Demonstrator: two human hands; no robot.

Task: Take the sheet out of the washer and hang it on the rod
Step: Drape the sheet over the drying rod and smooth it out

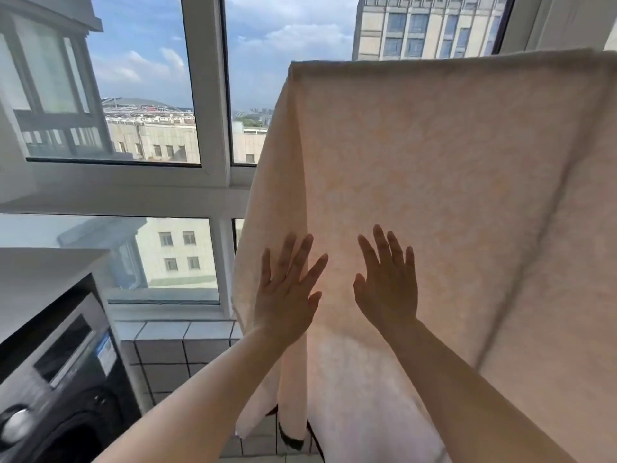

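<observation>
Peach sheet (434, 168) hangs draped over the rod, w/ the rod itself hidden under the top fold. Left hand (287, 295) & right hand (389, 289) lie flat on its front, fingers spread, no grip on anything. Risk: hard smoothing could drag the sheet unevenly so it slides off.

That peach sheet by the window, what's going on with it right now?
A person is spreading both hands flat against the sheet, which already hangs draped over a rod hidden under its top fold, in front of the window. The left hand and right hand have straight, spread fingers on the cloth, gripping nothing; they look to be smoothing it. The washer stands at lower left.
</observation>
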